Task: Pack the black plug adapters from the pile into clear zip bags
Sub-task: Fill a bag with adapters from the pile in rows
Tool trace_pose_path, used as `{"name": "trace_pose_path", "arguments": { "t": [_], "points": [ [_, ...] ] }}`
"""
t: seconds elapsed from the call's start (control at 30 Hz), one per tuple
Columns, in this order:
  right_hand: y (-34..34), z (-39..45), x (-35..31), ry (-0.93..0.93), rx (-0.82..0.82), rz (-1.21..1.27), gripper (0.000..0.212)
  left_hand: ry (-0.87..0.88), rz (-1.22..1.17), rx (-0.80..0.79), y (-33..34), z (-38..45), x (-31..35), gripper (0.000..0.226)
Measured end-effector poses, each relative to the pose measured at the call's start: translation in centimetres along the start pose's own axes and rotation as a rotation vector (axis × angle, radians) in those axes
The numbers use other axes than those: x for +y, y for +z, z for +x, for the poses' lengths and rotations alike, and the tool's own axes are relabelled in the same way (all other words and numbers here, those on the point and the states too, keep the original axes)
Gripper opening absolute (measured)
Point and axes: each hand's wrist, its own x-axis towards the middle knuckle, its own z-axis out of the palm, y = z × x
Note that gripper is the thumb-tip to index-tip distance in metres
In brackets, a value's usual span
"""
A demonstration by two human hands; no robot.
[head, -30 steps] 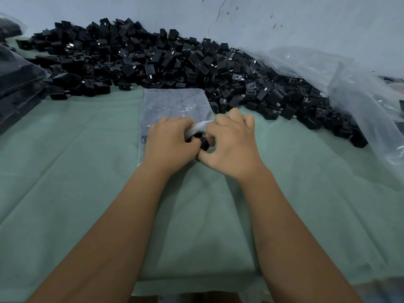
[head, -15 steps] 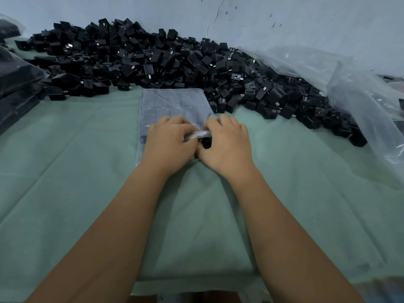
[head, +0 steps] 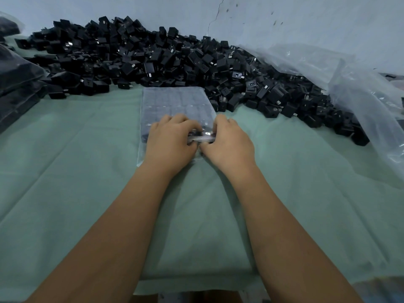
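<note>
Plug adapters [head: 175, 62], black and block-shaped, lie in a long loose pile along the far edge of the green cloth [head: 65, 182] that covers the work surface, against the pale wall [head: 306, 22]. The pile runs from far left to the right, where it ends beside crumpled clear plastic sheeting [head: 360, 95].

Zip bag [head: 175, 101]: one clear bag lies flat on the cloth at centre, its far end touching the pile. Rows of adapters show dimly through the film. Its near end, the mouth, lies under both hands.

Left hand [head: 170, 145]: palm down on the near end of the bag, knuckles up, fingers curled forward and down over the bag's edge. The thumb is hidden beneath the hand. The forearm reaches in from the lower left.

Right hand [head: 229, 143]: palm down, just beside the left hand, with the two touching at the thumb side. Its fingers are bent and close on the bunched film at the bag mouth. A small bright metal part, blurred, shows in the gap between the two hands, at the fingertips. The forearm reaches in from the lower right.

Dark filled bags [head: 17, 88] are stacked at the left edge of the cloth, well apart from both hands.
</note>
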Motion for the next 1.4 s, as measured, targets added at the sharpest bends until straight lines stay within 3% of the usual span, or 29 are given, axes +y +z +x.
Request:
{"name": "trace_pose_path", "arguments": {
  "t": [0.2,0.37,1.0,1.23,1.4],
  "points": [
    [0.0,0.4,0.5,0.025,0.048,-0.066,0.028,0.01,0.036,-0.027,0.2,0.0,-0.1,0.037],
    [0.0,0.1,1.0,0.049,0.061,0.035,0.038,-0.005,0.037,-0.032,0.1,0.1,-0.1,0.041],
    [0.8,1.3,2.0,0.125,0.059,0.225,0.015,-0.011,0.008,-0.033,0.2,0.1,-0.1,0.042],
    [0.8,1.3,2.1,0.133,0.047,0.228,0.018,-0.001,0.012,-0.049,0.2,0.0,-0.1,0.043],
    [0.5,1.2,2.2,0.099,0.063,0.286,0.036,0.006,0.023,-0.051,0.0,0.1,-0.1,0.038]
  ]
}}
